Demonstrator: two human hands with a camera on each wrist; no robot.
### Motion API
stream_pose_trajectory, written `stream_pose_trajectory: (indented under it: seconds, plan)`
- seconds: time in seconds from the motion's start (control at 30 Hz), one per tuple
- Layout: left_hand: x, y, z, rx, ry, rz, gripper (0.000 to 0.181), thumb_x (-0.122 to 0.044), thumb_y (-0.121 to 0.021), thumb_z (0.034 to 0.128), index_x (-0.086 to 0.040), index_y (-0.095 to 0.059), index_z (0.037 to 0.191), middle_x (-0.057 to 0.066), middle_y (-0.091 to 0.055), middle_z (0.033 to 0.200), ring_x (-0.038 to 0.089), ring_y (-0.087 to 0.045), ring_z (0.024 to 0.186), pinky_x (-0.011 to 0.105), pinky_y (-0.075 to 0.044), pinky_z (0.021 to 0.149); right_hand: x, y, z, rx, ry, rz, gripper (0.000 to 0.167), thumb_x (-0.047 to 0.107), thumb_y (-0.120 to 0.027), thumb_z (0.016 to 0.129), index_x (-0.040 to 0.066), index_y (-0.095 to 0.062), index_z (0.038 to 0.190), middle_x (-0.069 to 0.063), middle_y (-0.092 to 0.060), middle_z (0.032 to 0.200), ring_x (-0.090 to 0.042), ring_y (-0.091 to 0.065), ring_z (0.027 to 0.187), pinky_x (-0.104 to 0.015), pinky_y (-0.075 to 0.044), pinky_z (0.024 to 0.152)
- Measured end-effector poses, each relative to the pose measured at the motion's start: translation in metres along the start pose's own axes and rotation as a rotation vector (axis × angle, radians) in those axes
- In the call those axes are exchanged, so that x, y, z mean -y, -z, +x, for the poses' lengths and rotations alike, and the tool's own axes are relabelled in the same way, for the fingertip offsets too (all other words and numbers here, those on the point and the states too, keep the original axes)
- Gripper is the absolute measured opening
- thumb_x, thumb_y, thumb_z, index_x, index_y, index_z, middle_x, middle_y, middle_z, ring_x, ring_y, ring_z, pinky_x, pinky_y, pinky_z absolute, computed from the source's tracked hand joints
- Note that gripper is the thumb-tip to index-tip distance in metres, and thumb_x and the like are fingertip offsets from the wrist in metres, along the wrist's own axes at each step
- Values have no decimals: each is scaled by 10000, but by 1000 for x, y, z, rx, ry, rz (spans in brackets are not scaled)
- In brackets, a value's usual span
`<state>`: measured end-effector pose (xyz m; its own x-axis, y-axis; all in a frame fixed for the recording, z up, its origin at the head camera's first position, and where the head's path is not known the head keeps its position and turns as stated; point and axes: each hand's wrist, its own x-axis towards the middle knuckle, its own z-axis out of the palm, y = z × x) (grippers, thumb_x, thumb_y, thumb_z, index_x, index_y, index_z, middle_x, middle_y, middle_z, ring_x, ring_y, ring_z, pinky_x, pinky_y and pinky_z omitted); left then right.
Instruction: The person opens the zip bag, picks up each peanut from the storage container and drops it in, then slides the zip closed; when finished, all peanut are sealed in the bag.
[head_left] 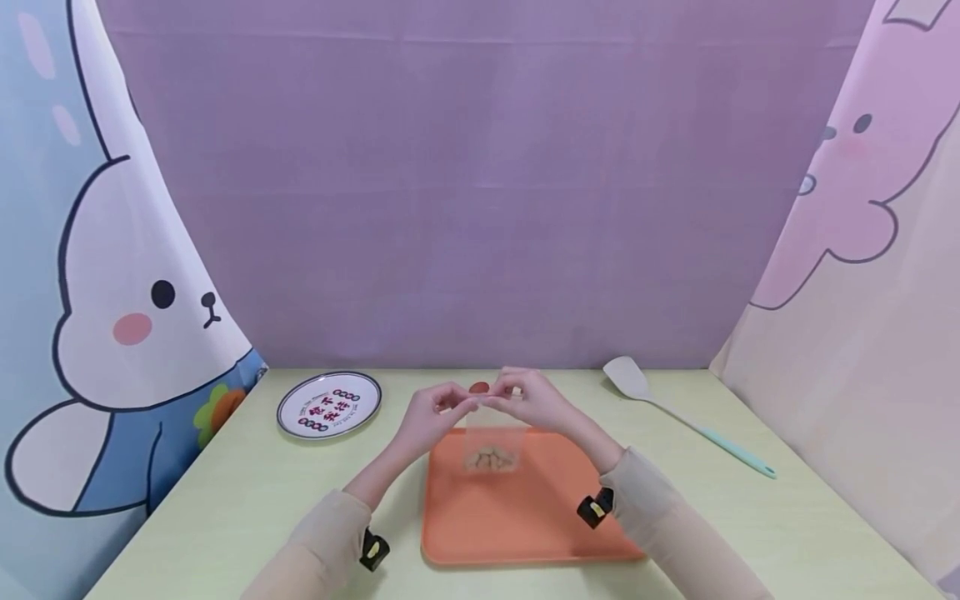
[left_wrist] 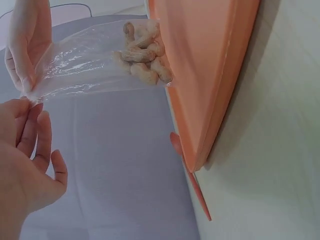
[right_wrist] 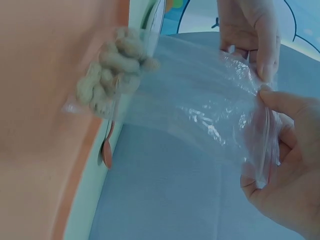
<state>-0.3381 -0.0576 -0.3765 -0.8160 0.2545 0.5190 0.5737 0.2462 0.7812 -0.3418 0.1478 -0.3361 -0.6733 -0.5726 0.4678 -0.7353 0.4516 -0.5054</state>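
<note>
A clear plastic zip bag (right_wrist: 200, 105) hangs upright above the orange tray (head_left: 480, 525), with several unshelled peanuts (left_wrist: 142, 55) gathered at its bottom. My left hand (head_left: 431, 421) pinches the bag's top edge between thumb and fingers. Close beside it, my right hand (head_left: 536, 404) pinches the same edge further right. In the right wrist view, the zip strip runs along the top edge by the right thumb. Whether the bag's mouth is sealed I cannot tell.
Behind the tray lies a red-brown spoon (right_wrist: 107, 152), partly hidden in the head view. A white plate (head_left: 330, 406) with red lettering sits at the back left. On the right rests a spatula (head_left: 686, 421) with a mint green handle. A purple curtain (head_left: 480, 183) hangs behind the table.
</note>
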Motion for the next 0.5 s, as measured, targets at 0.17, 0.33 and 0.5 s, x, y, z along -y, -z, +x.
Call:
stream_pose_trajectory:
  seconds: [0.17, 0.33, 0.5]
  plan:
    - [-5, 1, 1, -8, -12, 12, 114, -208, -697, 847, -96, -703, 829, 43, -700, 809, 88, -629, 784, 369, -551, 845, 0, 6, -2, -27, 32, 3, 92, 205, -667, 868, 140, -731, 857, 41, -603, 750, -90, -473, 664, -214, -398, 590]
    - [-5, 5, 2, -17, -28, 69, 90, -199, -698, 846, -112, -709, 827, 20, -699, 792, 91, -618, 785, 341, -555, 824, -2, 10, -6, -22, 8, -6, 107, 204, -660, 874, 125, -730, 854, 14, -610, 753, -112, -470, 669, -197, -374, 584]
    - [-1, 12, 1, -34, -42, 145, 58, -203, -698, 845, -151, -713, 824, -41, -701, 757, 69, -603, 751, 341, -497, 772, 11, 18, -13, -6, -25, -25, 112, 106, -643, 880, 28, -721, 862, -71, -615, 756, -172, -464, 664, -180, -326, 597]
